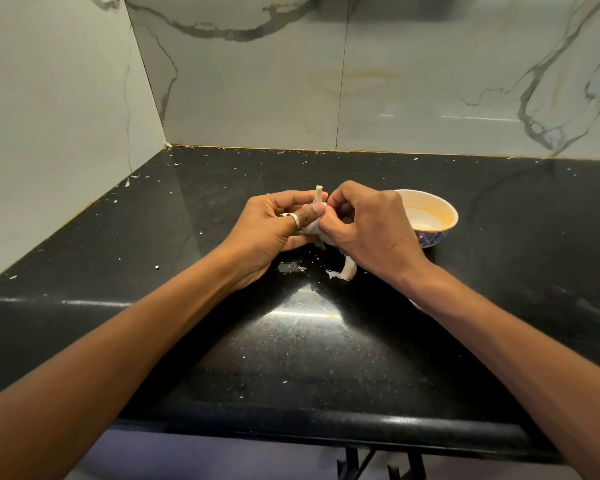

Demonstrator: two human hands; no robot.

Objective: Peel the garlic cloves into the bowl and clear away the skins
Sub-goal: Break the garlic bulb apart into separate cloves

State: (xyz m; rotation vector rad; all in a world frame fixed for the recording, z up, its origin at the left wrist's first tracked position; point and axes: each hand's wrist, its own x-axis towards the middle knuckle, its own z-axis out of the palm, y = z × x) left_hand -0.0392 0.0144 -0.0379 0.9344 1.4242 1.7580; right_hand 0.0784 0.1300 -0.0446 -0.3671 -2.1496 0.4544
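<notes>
Gripping the garlic bulb (313, 218) well is the heart of this step. It sits in the air just left of the bowl (442, 216), stalk (318, 195) pointing up, caught between both hands. The left hand (274, 232) cradles it on the side away from the bowl, with fingers curled behind it. Its thumb, which wears a ring (294, 220), presses across the front. The right hand (368, 226), between bulb and bowl, is bunched, its fingertips pinched onto the bulb's side. Whether they have a clove or only a flap of skin is hidden by the knuckles.

By my judgement, the left hand should hold firm without crushing. The right should work a nail under the papery layer and pull outward, away from the stalk, so a clove comes free whole.

One curl of skin (347, 270) lies on the desk (291, 344) in front of the bowl, beneath the right wrist, with small flakes scattered farther off. No clove shows in the visible part of the bowl, so the task is likely at an early stage. Freed cloves need only a short carry rightward.
</notes>
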